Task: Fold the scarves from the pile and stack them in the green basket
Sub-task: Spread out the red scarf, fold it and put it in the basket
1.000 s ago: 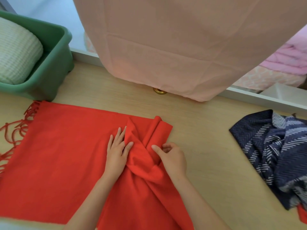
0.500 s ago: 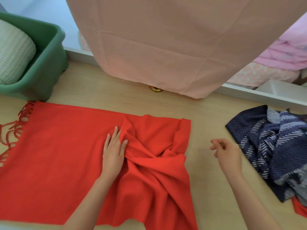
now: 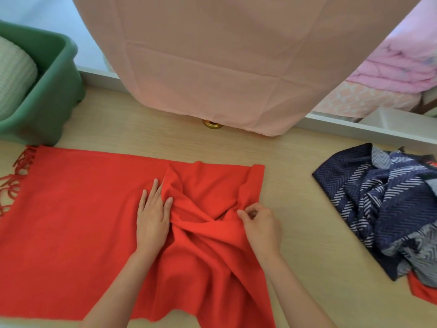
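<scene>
Right hand [image 3: 262,229] returned, pinching twisted red scarf [image 3: 71,221]; left hand [image 3: 151,223] flat.

The green basket [image 3: 54,95], at the far left corner of the tabletop [image 3: 307,233], was cut by the left edge of the picture. Only its right wall showed, and the pale knitted thing [image 3: 14,76] inside it was cut the same way. The red scarf [image 3: 71,233] ran out at the bottom, so its near border could not be seen. The right hand [image 3: 261,229] pinched a fold, and its other fingers were hidden under the hand. The pile of navy scarves [image 3: 383,209] by the right edge of the tabletop was cut off at the right, and a red piece [image 3: 423,290] under it was mostly covered. A pink cloth [image 3: 212,67] hung over the far edge and hid most of a small golden thing [image 3: 211,124]; what it was could not be told.
</scene>
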Available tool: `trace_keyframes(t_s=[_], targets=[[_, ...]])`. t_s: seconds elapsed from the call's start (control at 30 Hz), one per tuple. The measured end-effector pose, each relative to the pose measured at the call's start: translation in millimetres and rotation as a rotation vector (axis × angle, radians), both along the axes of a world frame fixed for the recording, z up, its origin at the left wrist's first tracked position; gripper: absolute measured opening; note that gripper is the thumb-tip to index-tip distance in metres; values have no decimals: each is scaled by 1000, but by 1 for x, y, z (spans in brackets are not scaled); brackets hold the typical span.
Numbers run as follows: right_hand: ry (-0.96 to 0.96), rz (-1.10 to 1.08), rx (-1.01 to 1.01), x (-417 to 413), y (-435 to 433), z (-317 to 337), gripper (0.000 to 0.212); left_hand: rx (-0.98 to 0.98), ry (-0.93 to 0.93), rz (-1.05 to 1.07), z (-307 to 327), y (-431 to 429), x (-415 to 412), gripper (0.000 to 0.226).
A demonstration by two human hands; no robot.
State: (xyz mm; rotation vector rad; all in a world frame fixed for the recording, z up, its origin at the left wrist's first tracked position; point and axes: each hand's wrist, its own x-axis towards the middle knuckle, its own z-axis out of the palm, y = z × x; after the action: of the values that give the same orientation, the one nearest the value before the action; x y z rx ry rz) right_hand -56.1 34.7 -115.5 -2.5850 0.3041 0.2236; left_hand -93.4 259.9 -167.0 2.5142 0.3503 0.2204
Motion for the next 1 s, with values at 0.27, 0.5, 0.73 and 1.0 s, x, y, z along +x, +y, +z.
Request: trace_keyframes(t_s=[0.27, 0.5, 0.73, 1.0], targets=[[17, -301, 222, 9, -121, 5, 18, 16, 8, -17, 1, 1, 0, 53], [-78, 89, 455, 3, -110, 29, 22, -49, -8, -11, -5, 2, 1, 58], [-199, 511, 265, -17, -73, 0, 19, -293, -134, -57, 33, -16, -4, 55], [-269, 360, 474, -39, -55, 40, 14, -323, -72, -633, 58, -87, -9, 46]])
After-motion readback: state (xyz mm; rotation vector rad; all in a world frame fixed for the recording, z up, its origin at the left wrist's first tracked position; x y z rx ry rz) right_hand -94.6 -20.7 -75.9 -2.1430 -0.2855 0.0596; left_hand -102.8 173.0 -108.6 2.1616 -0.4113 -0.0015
